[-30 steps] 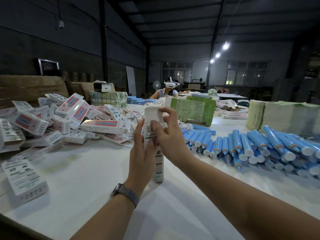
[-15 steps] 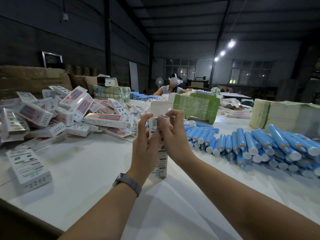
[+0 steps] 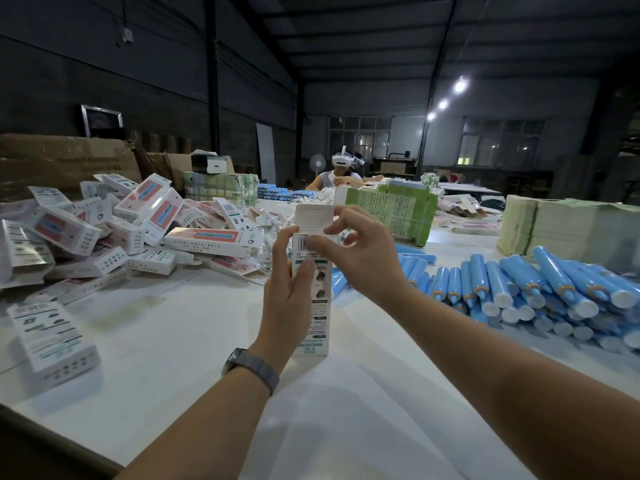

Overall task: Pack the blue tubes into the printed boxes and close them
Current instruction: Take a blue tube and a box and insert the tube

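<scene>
A tall white printed box point(image 3: 317, 318) stands upright on the white table point(image 3: 166, 327), its top flap point(image 3: 314, 217) raised. My left hand point(image 3: 290, 289) grips the box's upper body from the left. At the box's top edge, my right hand point(image 3: 360, 256) pinches with thumb and fingers just below the flap. Whether a tube is inside is hidden. Several blue tubes point(image 3: 540, 289) with white caps lie in a heap to the right. A pile of printed boxes point(image 3: 114, 233) covers the left side.
One closed box point(image 3: 52, 341) lies alone at the near left. Green printed bundles point(image 3: 398, 213) stand behind the hands, pale stacks point(image 3: 568, 226) at the far right. A person wearing a headset point(image 3: 341, 171) sits across the table. Cardboard cartons point(image 3: 62, 161) line the left wall.
The flap stays raised. My right hand's fingers have shifted at the box's top edge, while my left hand keeps the same grip. The view has tilted slightly.
</scene>
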A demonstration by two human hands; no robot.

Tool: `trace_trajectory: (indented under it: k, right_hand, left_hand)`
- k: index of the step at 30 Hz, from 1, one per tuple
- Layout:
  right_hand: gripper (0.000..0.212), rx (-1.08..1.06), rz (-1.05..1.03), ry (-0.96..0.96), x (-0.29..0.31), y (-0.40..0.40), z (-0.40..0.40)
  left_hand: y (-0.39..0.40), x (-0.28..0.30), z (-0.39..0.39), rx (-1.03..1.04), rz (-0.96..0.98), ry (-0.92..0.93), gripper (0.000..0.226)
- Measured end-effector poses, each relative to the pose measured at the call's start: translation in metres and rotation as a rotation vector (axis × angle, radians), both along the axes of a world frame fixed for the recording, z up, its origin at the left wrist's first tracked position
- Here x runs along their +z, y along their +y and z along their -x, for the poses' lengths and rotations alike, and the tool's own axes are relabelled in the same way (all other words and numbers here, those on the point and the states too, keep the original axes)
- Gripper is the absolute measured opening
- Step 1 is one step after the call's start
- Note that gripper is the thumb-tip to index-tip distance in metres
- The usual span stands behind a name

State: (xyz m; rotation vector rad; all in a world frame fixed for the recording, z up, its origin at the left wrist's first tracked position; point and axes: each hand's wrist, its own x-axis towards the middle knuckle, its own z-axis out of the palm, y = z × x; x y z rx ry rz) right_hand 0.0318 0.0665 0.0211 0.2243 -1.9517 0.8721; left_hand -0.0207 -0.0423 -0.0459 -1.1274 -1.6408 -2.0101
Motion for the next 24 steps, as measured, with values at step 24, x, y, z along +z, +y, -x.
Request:
trace_trajectory:
  k: [24]
  right_hand:
    - [0.029, -0.026, 0.015, 0.028, -0.002, -0.025, 0.002]
  left_hand:
    - [0.002, -0.005, 0.001, 0.032, 0.059, -0.026, 0.06]
